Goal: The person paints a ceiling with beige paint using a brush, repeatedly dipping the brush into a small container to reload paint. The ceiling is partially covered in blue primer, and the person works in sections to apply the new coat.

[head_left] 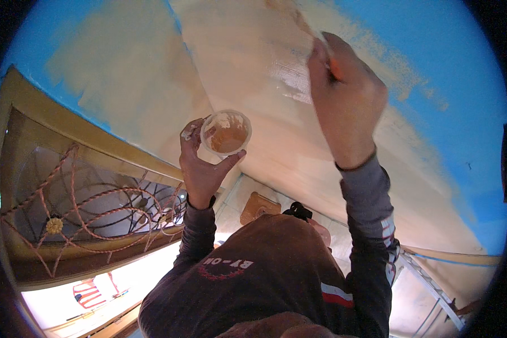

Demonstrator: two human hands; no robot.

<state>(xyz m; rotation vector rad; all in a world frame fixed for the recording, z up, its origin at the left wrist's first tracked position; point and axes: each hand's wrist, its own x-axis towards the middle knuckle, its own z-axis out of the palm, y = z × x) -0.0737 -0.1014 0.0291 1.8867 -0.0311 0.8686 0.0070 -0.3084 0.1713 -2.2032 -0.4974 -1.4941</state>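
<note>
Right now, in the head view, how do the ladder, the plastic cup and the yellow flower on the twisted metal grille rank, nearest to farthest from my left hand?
From your left hand:
1. Plastic cup: held in it.
2. Yellow flower: off to the left, slightly lower in the picture.
3. Ladder: farthest, at the lower right.

Pale lettering marks the chest of the dark shirt.
</note>
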